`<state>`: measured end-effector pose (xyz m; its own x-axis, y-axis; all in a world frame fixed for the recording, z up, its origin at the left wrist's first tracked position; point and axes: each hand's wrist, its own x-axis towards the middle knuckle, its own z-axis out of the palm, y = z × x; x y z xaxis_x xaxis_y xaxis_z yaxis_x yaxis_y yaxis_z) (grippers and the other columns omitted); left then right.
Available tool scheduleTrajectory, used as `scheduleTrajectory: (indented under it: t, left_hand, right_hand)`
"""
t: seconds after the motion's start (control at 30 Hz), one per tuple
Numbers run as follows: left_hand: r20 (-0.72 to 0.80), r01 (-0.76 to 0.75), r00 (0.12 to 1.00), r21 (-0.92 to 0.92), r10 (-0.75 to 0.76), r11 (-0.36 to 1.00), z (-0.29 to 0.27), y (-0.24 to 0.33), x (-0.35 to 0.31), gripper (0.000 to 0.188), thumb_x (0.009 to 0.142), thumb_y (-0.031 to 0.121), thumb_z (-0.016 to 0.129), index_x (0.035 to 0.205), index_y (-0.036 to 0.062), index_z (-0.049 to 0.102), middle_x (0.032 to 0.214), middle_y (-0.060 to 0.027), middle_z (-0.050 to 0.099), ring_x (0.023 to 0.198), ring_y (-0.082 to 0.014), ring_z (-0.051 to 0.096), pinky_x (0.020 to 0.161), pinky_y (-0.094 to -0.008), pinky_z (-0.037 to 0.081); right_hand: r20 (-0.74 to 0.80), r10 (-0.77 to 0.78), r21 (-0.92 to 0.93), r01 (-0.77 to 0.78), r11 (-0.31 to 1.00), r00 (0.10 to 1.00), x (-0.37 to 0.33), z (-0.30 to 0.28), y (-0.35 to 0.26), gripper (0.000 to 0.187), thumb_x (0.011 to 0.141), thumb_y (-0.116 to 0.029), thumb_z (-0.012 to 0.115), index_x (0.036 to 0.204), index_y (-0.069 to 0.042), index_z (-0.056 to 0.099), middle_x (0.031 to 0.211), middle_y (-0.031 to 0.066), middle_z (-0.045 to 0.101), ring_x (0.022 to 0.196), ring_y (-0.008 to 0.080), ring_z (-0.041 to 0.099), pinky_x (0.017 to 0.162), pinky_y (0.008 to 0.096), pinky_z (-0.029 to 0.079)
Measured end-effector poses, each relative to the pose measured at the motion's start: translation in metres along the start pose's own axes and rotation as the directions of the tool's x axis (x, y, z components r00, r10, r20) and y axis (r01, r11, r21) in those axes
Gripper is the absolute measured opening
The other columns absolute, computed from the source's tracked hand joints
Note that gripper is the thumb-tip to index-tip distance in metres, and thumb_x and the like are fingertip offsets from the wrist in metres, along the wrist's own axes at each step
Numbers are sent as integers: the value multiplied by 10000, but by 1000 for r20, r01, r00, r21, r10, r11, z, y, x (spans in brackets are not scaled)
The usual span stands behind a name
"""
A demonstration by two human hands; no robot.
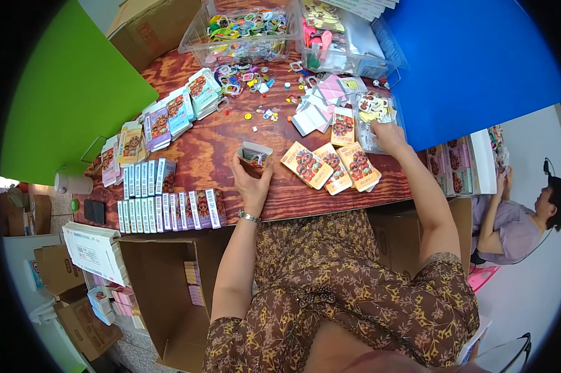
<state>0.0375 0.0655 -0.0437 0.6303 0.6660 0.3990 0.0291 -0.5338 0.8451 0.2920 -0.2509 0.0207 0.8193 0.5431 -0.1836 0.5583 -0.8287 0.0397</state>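
My left hand [250, 185] is wrapped round a small open-topped cardboard box [255, 155], holding it upright at the table's front; small items show inside its mouth. Farther right, my right hand [390, 137] reaches into a clear plastic tray [370, 148] of cream-coloured flat pieces [378, 107]. Its fingers are curled together at the tray; whatever they pinch is too small to make out. Between my hands lie several flat orange picture boxes [333, 169], overlapping. Behind them are loose pink and white cards [317, 112].
Two clear bins [196, 50] of colourful trinkets stand at the back. Small charms [249, 81] lie scattered before them. Boxes in rows [168, 211] and stacks [179, 112] fill the left. Green [69, 87] and blue panels [479, 62] flank the table. Another person [516, 227] sits at far right.
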Motion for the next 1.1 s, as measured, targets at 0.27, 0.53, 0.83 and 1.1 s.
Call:
scheduleTrajectory:
  t: [0.27,0.53,0.83,1.1]
  left_hand:
    - [-15,7,1000,-2,-7,1000,1,0,0,791,757,216,886,1371,-19,447,1251,-183,567,1147,-319,583,976,-414,473]
    - [-20,-18,1000,17,18,1000,0,-6,-3,806,760,222,885,1381,-19,430,1248,-182,566,1143,-319,582,973,-415,472]
    - [-22,-35,999,10,35,999,2,-4,-1,809,761,222,880,1387,-13,425,1243,-182,563,1144,-323,581,970,-418,476]
    - [-22,-18,1000,-11,18,1000,4,-3,-1,806,754,215,880,1384,-7,429,1251,-184,559,1146,-327,583,966,-418,479]
  right_hand:
    - [-125,-81,85,92,992,989,-3,1,14,77,848,-132,669,900,-100,621,841,125,698,843,350,680,707,490,527]
    - [35,-4,150,-1,989,999,0,-19,3,105,840,-148,694,917,-96,645,897,127,718,890,334,693,743,462,540]
    - [-12,11,94,-10,996,1000,0,0,12,170,863,-175,681,1018,-117,647,965,120,726,926,339,696,766,468,542]
    - [-5,-78,41,78,996,997,-3,-4,12,121,862,-151,676,966,-98,643,983,118,709,949,332,685,762,456,539]
